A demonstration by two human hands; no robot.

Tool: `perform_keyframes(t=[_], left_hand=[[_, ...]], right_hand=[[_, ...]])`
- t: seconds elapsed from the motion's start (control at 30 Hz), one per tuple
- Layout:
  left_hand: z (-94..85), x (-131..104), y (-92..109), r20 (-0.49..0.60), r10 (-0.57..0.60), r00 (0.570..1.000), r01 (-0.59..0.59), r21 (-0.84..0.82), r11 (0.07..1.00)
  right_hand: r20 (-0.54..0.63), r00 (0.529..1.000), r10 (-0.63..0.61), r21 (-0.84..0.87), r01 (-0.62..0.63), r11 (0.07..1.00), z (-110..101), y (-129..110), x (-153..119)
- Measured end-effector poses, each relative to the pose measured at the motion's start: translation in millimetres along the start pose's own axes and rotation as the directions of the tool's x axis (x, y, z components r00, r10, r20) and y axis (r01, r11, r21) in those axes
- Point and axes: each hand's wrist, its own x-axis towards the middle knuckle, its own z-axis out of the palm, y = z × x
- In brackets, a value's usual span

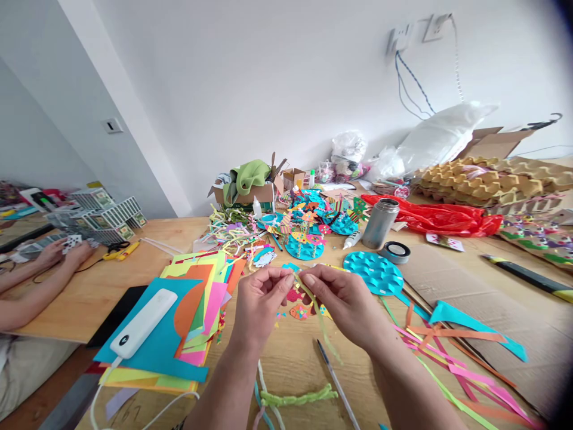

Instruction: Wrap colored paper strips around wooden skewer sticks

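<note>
Over the middle of the table, my left hand (263, 297) and my right hand (335, 294) meet at the fingertips. Both pinch a thin yellow-green paper strip (323, 325), whose loose end hangs down below the right fingers. Just beneath them lie small decorated paper fish (299, 312), partly hidden by my fingers. Nearer to me are a pen (335, 379) and a fuzzy green twisted strand (299, 397) with pale cords beside it. To the right of my right hand sits a blue bumpy disc (373, 273).
Coloured paper sheets (215, 298) with a white power bank (144, 323) lie at left. Paper strips (465, 364) and cardboard (483, 304) spread at right. A metal bottle (380, 224), a glue tube (352, 239) and a cutter (528, 276) lie beyond. A co-worker's hands (67, 251) hold cards far left.
</note>
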Motion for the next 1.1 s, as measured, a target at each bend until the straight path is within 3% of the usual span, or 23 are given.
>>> perform_keyframes(t=[0.1,0.17,0.23,0.33,0.53,0.7,0.9,1.1], left_hand=[[-3.8,4,-2,-0.006,-0.106,0.994,0.104,-0.126,0.987],[-4.8,5,-1,0.002,-0.162,0.987,0.16,-0.184,0.97],[-4.6,6,0,0.008,-0.201,0.98,0.198,-0.214,0.957],[-3.5,5,0,0.013,-0.222,0.975,0.218,-0.235,0.947],[-0.8,4,-2,0.032,-0.205,0.978,0.206,-0.237,0.949],[0.6,5,-3,0.012,-0.165,0.986,0.163,-0.206,0.965],[3.2,6,-9,-0.021,-0.095,0.995,0.093,-0.092,0.991],[8.9,4,-12,-0.033,0.06,0.998,-0.058,0.079,0.995]], right_hand=[[-0.086,0.984,-0.154,-0.182,0.136,0.974,-6,2,0],[-0.126,0.934,-0.334,-0.329,0.278,0.902,-9,4,1],[-0.087,0.863,-0.497,-0.444,0.414,0.795,-11,7,2],[0.005,0.795,-0.607,-0.525,0.519,0.675,-12,9,3],[0.066,0.753,-0.655,-0.556,0.572,0.603,-9,11,4],[0.088,0.756,-0.649,-0.581,0.568,0.583,-8,14,4],[0.085,0.745,-0.661,-0.597,0.57,0.565,-7,15,6],[0.067,0.766,-0.639,-0.586,0.548,0.596,-10,17,9]])
